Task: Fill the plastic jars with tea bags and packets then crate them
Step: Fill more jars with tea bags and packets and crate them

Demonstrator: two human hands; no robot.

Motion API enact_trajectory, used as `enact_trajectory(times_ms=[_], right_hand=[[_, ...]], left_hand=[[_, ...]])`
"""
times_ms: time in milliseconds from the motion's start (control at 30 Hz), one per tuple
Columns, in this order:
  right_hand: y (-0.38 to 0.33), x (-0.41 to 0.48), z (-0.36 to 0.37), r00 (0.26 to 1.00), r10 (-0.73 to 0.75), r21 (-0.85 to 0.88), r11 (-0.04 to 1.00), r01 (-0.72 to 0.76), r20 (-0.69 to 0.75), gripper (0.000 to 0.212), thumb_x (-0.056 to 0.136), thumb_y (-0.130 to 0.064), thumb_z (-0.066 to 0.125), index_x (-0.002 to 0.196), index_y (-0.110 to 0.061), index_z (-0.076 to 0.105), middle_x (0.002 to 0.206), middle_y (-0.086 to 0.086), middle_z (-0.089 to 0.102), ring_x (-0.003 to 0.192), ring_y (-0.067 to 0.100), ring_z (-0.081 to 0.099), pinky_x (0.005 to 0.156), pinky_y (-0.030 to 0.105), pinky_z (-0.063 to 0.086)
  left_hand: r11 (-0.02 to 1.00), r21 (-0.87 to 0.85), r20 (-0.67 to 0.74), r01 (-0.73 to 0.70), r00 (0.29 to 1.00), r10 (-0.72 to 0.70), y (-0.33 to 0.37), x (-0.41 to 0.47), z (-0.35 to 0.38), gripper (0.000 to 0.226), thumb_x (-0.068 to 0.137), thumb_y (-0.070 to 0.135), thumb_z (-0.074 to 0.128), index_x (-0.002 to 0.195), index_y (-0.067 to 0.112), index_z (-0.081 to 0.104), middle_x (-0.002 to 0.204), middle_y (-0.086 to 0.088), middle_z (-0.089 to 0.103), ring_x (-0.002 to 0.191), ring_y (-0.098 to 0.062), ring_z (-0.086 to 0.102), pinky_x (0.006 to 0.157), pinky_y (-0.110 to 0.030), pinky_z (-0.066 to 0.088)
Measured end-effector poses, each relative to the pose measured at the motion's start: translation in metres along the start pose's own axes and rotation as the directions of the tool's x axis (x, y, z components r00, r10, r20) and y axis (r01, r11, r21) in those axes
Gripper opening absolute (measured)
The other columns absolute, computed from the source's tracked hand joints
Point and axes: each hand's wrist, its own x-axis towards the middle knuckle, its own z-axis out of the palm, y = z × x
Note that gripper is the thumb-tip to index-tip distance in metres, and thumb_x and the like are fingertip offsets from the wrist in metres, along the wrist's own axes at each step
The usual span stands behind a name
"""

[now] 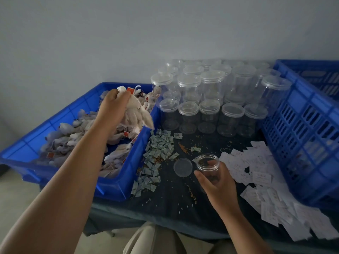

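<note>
A left hand [114, 103] is clutching a bunch of tea bags [136, 111] above the blue bin [126, 180]. Right of the bin, the right hand [216, 182] is gripping an open jar [208, 163] (its lid [182, 167] is lying alongside).

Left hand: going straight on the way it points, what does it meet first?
Probably the far rim of the blue bin, just beyond the left hand and its bunch of tea bags. The hand looks raised, so it may clear that and meet the wall; depth unclear.
</note>
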Motion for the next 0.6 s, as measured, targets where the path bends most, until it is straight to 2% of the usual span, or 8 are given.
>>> enact_trajectory(times_ms=[33, 100, 233, 300, 367, 467, 533, 600], right_hand=[[0.001, 0.0, 0.0, 1.0, 0.003, -0.002, 1.0, -0.003, 0.005, 0.039, 0.076, -0.066, 0.08, 0.107, -0.05, 0.064, 0.102, -0.015, 0.077, 0.089, 0.008, 0.076, 0.075, 0.027, 0.061], [0.001, -0.001, 0.0, 1.0, 0.005, -0.003, 1.0, -0.005, 0.012, 0.039, 0.076, -0.066, 0.081, 0.107, -0.049, 0.064, 0.102, -0.014, 0.077, 0.09, 0.01, 0.076, 0.075, 0.031, 0.062], [0.002, -0.001, -0.001, 1.0, 0.003, -0.008, 1.0, -0.003, 0.013, 0.038, 0.077, -0.066, 0.08, 0.107, -0.049, 0.064, 0.102, -0.016, 0.076, 0.09, 0.009, 0.075, 0.074, 0.031, 0.061], [0.002, -0.001, 0.0, 1.0, 0.004, -0.011, 1.0, -0.004, 0.011, 0.039, 0.076, -0.066, 0.08, 0.107, -0.05, 0.063, 0.102, -0.017, 0.076, 0.09, 0.009, 0.075, 0.075, 0.031, 0.061], [0.003, 0.0, 0.001, 1.0, 0.009, -0.018, 1.0, -0.009, 0.006, 0.039, 0.076, -0.067, 0.08, 0.107, -0.051, 0.062, 0.102, -0.018, 0.076, 0.09, 0.008, 0.075, 0.076, 0.031, 0.061], [0.004, 0.0, 0.001, 1.0, 0.014, -0.022, 1.0, -0.013, 0.004, 0.039, 0.076, -0.067, 0.08, 0.107, -0.051, 0.062, 0.103, -0.017, 0.076, 0.091, 0.008, 0.075, 0.078, 0.036, 0.063], [0.005, 0.001, 0.002, 1.0, 0.018, -0.017, 1.0, -0.018, 0.005, 0.04, 0.076, -0.067, 0.08, 0.107, -0.05, 0.063, 0.103, -0.017, 0.076, 0.091, 0.009, 0.075, 0.079, 0.039, 0.064], [0.006, 0.001, 0.002, 1.0, 0.025, -0.011, 1.0, -0.024, 0.005, 0.041, 0.075, -0.067, 0.081, 0.108, -0.048, 0.063, 0.103, -0.016, 0.077, 0.092, 0.009, 0.076, 0.08, 0.041, 0.064]], left_hand=[[1.0, -0.014, -0.027, -0.001, 1.0, 0.0, 0.003, 0.0, 0.001, 0.036, 0.089, 0.057, 0.051, 0.091, 0.021, 0.056, 0.073, 0.0, 0.053, 0.062, -0.018, 0.05, 0.058, -0.038, 0.041], [0.998, 0.07, -0.074, -0.007, 0.997, 0.012, 0.004, 0.0, 0.001, 0.033, 0.087, 0.055, 0.049, 0.088, 0.022, 0.054, 0.071, 0.002, 0.05, 0.061, -0.016, 0.046, 0.058, -0.037, 0.037], [0.948, 0.319, 0.018, 0.021, 0.999, -0.028, -0.011, -0.001, -0.009, 0.032, 0.091, 0.045, 0.044, 0.093, 0.017, 0.059, 0.074, -0.004, 0.057, 0.067, -0.023, 0.053, 0.06, -0.036, 0.036], [0.934, 0.352, -0.019, 0.053, 0.999, -0.049, -0.019, -0.003, -0.016, 0.03, 0.089, 0.045, 0.042, 0.089, 0.02, 0.057, 0.075, -0.005, 0.058, 0.068, -0.024, 0.054, 0.059, -0.036, 0.036], [0.959, 0.263, -0.045, 0.101, 0.995, -0.093, -0.022, -0.005, -0.023, 0.03, 0.09, 0.047, 0.045, 0.094, 0.022, 0.06, 0.083, -0.006, 0.062, 0.069, -0.025, 0.061, 0.057, -0.035, 0.041], [0.98, -0.082, 0.098, 0.181, 0.98, -0.172, -0.019, -0.006, -0.031, 0.034, 0.09, 0.052, 0.058, 0.111, 0.027, 0.065, 0.103, -0.01, 0.073, 0.074, -0.024, 0.076, 0.062, -0.038, 0.058], [0.982, -0.129, 0.171, 0.136, 0.979, -0.113, -0.011, -0.005, -0.032, 0.038, 0.083, 0.059, 0.063, 0.107, 0.03, 0.067, 0.099, -0.009, 0.074, 0.071, -0.021, 0.072, 0.064, -0.042, 0.055], [0.99, -0.121, 0.191, 0.067, 0.981, -0.043, 0.004, -0.003, -0.031, 0.037, 0.077, 0.06, 0.063, 0.097, 0.029, 0.069, 0.083, -0.004, 0.071, 0.061, -0.016, 0.063, 0.058, -0.04, 0.047]])
